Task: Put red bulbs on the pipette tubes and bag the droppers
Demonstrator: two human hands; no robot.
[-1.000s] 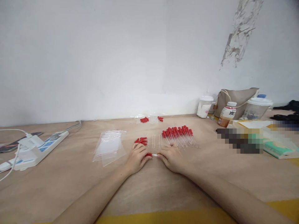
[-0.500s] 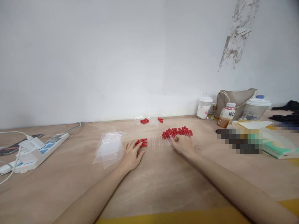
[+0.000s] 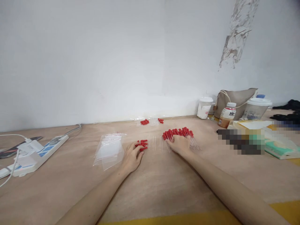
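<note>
My left hand (image 3: pixel 131 157) rests on the table with its fingers apart, fingertips touching loose red rubber bulbs (image 3: pixel 143 142). To their right lie several thin clear glass tubes (image 3: pixel 154 143), side by side. My right hand (image 3: pixel 180 144) is over a row of droppers (image 3: pixel 187 132), clear tubes with red bulbs fitted on their far ends. Its thumb points left, a little apart from the forefinger, and it covers some of the tubes. No dropper shows clearly gripped in it.
Clear zip bags (image 3: pixel 110 148) lie left of my left hand. More red bulbs (image 3: pixel 144 122) sit in plastic near the wall. A power strip (image 3: pixel 47 150) is at left. A lidded cup (image 3: pixel 205 108), a bottle (image 3: pixel 227 115) and a grey bag (image 3: pixel 239 98) stand at right.
My right hand has loosened, its thumb now stretched out to the left over the droppers. My left fingers have shifted slightly among the red bulbs, moving some of them.
</note>
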